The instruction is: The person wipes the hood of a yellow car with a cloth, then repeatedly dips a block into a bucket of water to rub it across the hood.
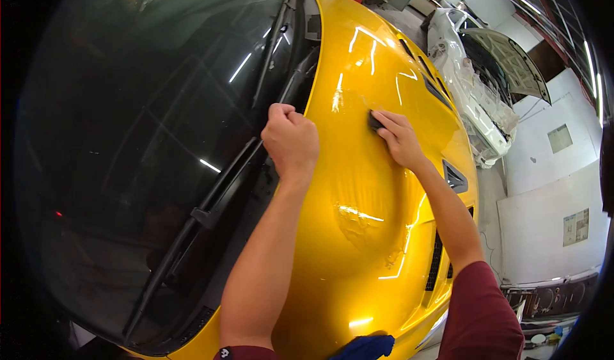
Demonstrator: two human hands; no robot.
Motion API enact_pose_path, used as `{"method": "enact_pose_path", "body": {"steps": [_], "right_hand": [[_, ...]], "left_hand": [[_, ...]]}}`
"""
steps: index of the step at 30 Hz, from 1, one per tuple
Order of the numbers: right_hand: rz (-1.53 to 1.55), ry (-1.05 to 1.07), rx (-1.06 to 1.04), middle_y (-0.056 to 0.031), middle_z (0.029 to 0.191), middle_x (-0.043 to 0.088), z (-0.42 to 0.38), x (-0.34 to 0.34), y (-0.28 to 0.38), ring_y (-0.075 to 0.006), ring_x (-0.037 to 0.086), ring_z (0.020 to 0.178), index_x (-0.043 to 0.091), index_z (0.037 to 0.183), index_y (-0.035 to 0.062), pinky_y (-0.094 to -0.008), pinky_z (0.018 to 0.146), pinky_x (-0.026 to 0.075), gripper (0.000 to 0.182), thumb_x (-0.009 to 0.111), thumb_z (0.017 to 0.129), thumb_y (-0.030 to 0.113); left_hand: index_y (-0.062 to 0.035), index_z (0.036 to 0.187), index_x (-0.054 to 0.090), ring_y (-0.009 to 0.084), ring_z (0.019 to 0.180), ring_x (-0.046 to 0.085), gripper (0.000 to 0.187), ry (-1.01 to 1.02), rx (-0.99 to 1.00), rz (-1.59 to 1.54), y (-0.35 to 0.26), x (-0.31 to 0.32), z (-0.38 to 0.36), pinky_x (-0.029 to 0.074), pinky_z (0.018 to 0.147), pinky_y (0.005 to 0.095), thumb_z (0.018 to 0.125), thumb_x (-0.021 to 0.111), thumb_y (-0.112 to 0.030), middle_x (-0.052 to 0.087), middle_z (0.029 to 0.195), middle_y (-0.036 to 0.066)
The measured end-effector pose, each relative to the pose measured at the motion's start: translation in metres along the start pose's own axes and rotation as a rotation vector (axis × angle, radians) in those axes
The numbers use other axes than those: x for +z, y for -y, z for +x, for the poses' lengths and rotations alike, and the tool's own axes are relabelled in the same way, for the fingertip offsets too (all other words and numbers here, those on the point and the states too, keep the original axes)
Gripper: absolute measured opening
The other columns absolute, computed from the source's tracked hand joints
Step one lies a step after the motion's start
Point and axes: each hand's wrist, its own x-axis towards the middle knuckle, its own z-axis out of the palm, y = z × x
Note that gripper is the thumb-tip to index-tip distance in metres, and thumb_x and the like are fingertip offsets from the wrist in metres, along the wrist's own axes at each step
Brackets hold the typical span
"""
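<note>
A glossy yellow car hood (358,168) spreads beneath both hands, with wet-looking streaks and ripples around its middle, like a clear film over the paint. My right hand (401,139) presses a small black squeegee (375,120) against the hood; its fingers cover part of the tool. Over the border between hood and windshield, my left hand (291,139) is closed in a fist. Whatever it may grip is hidden by the fingers.
The dark windshield (128,136) and black wiper arms (217,193) lie to the left. Black vents (455,176) break the hood's right side. A blue cloth (368,347) lies at the near edge. Beyond stands a white car (473,91) with its hood raised.
</note>
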Motion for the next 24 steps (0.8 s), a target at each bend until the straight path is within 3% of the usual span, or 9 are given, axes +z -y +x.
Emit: {"method": "enact_pose_path", "body": {"steps": [1,4,6,9,12,15,19,22,24], "right_hand": [[-0.026,-0.008,-0.006,-0.0136,0.134,0.067,-0.002,-0.001,-0.004,-0.0354,0.059,0.121,0.067,0.133,0.0085,-0.0440,0.107,0.043,0.038,0.065,0.096,0.014],[-0.059,-0.034,-0.005,-0.0136,0.133,0.067,0.003,0.009,-0.005,-0.0357,0.060,0.120,0.067,0.134,0.0093,-0.0444,0.106,0.044,0.039,0.065,0.095,0.014],[-0.026,-0.060,0.011,-0.0133,0.132,0.067,0.044,0.028,0.011,-0.0357,0.060,0.119,0.068,0.133,0.0094,-0.0452,0.106,0.044,0.039,0.065,0.095,0.014],[-0.110,-0.077,0.044,-0.0130,0.128,0.069,0.031,0.022,0.017,-0.0359,0.062,0.115,0.069,0.131,0.0099,-0.0463,0.103,0.045,0.035,0.063,0.096,0.015],[-0.194,-0.103,0.152,-0.0112,0.128,0.069,-0.029,-0.004,0.011,-0.0352,0.061,0.115,0.070,0.130,0.0114,-0.0470,0.100,0.046,0.034,0.062,0.097,0.019],[-0.290,-0.165,0.361,-0.0088,0.129,0.068,-0.031,0.010,0.016,-0.0345,0.060,0.116,0.069,0.128,0.0130,-0.0486,0.097,0.047,0.034,0.063,0.096,0.024],[-0.292,-0.269,0.528,-0.0058,0.126,0.069,0.030,0.050,0.067,-0.0359,0.059,0.118,0.070,0.121,0.0169,-0.0541,0.099,0.043,0.030,0.062,0.096,0.031],[-0.225,-0.281,0.598,-0.0047,0.127,0.068,-0.007,0.033,0.057,-0.0354,0.059,0.118,0.070,0.123,0.0186,-0.0552,0.099,0.042,0.031,0.061,0.096,0.033],[-0.418,-0.331,0.758,-0.0067,0.123,0.068,-0.031,0.028,0.057,-0.0352,0.060,0.111,0.070,0.123,0.0148,-0.0556,0.094,0.043,0.034,0.061,0.096,0.033]], "left_hand": [[0.0010,0.097,0.068,0.0437,0.085,0.070,0.020,-0.049,0.019,0.018,0.004,0.004,0.001,0.054,0.079,0.0477,0.091,0.053,-0.011,0.072,0.087,0.026],[0.0039,0.096,0.066,0.0492,0.087,0.068,0.019,-0.066,0.119,0.027,0.007,0.007,-0.001,0.054,0.081,0.0548,0.092,0.051,-0.007,0.071,0.091,0.029],[0.0039,0.096,0.066,0.0491,0.089,0.068,0.019,-0.036,0.060,0.005,0.002,0.003,-0.001,0.053,0.081,0.0536,0.092,0.052,-0.007,0.071,0.092,0.029],[0.0027,0.097,0.066,0.0476,0.088,0.069,0.018,0.017,0.034,0.002,0.000,0.000,-0.001,0.054,0.081,0.0513,0.092,0.052,-0.008,0.071,0.092,0.029],[0.0025,0.098,0.067,0.0459,0.088,0.070,0.019,0.021,-0.032,0.002,-0.001,-0.001,0.000,0.054,0.082,0.0508,0.091,0.052,-0.008,0.072,0.091,0.027],[0.0024,0.098,0.068,0.0442,0.089,0.071,0.020,-0.028,-0.004,0.012,0.000,0.001,0.000,0.054,0.083,0.0503,0.091,0.053,-0.009,0.073,0.092,0.026],[0.0015,0.099,0.070,0.0428,0.090,0.071,0.021,-0.027,0.025,0.055,0.002,0.002,0.000,0.055,0.083,0.0487,0.091,0.055,-0.011,0.074,0.094,0.024],[0.0020,0.100,0.071,0.0396,0.085,0.071,0.023,0.011,0.016,0.032,0.006,0.004,-0.001,0.055,0.080,0.0458,0.091,0.054,-0.011,0.074,0.092,0.022],[0.0024,0.102,0.070,0.0370,0.082,0.071,0.023,0.024,0.005,0.033,0.011,0.003,0.000,0.054,0.079,0.0439,0.091,0.054,-0.010,0.074,0.090,0.020]]}}
